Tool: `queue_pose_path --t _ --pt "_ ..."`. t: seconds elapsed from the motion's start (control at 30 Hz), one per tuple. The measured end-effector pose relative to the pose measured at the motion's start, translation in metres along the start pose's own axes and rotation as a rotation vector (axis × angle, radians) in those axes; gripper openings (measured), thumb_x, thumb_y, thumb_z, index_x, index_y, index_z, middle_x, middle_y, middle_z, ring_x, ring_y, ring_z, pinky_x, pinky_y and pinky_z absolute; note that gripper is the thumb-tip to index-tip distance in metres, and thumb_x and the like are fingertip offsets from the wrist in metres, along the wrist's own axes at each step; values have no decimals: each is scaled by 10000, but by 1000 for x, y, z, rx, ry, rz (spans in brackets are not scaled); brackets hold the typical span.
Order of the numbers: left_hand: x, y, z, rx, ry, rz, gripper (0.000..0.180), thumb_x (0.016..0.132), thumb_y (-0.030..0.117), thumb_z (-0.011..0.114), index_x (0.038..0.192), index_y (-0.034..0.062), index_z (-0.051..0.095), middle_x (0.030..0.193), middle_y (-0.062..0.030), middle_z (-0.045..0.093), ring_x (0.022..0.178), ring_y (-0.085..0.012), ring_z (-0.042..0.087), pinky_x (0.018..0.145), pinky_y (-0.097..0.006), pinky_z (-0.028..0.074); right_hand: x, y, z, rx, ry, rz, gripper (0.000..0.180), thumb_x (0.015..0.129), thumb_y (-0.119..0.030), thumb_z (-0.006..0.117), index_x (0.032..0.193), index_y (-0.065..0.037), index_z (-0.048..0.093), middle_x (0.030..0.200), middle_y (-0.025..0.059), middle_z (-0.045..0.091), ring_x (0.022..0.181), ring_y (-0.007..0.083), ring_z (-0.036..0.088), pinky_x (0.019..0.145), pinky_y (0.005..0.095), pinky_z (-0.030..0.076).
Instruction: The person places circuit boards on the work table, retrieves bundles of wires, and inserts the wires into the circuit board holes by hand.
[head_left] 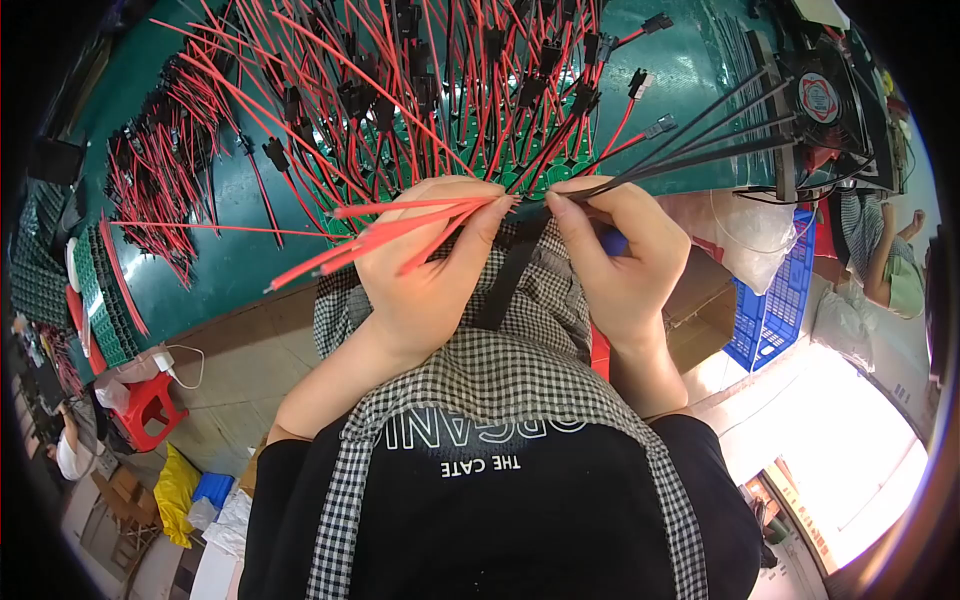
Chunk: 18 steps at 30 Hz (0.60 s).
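Head view: bare hands pinch wires, fingertips nearly meeting

Left hand [425,285] holds red wires [400,235] between thumb and finger, near one end, probably for control; their lengths fan leftward. Right hand [635,250] pinches black wires [650,168], which trail up and right. Just beyond both grips, green circuit boards [570,165] bear upright wires, seemingly within easy reach, on a teal table [260,275].

Beside the blue crate [770,312] sit a cardboard box [706,318] and a whitish plastic bag [756,240]; well left of it, a red stool [150,412] and seemingly a yellow sack [174,492].
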<state>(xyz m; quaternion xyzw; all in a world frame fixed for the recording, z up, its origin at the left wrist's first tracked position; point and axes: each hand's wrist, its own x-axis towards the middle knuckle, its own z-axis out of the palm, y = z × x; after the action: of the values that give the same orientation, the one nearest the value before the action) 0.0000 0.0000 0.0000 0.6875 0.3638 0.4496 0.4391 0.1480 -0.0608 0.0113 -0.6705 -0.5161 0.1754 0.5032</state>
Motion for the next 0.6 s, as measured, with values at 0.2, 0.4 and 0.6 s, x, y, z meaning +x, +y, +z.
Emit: queue_pose_path --t 0.2,0.4,0.6 --pt "0 0 -1 17 -8 49 121 751 -47 701 863 -46 657 816 -128 672 696 -212 652 627 -281 512 -1 0 1 -8 6 -6 110 716 32 711 809 9 657 775 101 669 704 219 661 624 277 516" --pt "2 -3 -1 145 -38 152 157 743 -30 710 891 -39 657 821 -121 677 649 -207 650 575 -273 513 2 -1 3 -18 -23 -39 118 722 18 712 826 9 656 769 105 661 680 224 652 596 285 509" --pt "7 5 4 237 -86 57 219 781 -59 680 997 -67 644 900 -127 685 768 -153 668 685 -254 540 7 -7 8 -152 -15 -95 161 732 -15 716 879 12 655 764 112 647 644 236 629 559 291 491"
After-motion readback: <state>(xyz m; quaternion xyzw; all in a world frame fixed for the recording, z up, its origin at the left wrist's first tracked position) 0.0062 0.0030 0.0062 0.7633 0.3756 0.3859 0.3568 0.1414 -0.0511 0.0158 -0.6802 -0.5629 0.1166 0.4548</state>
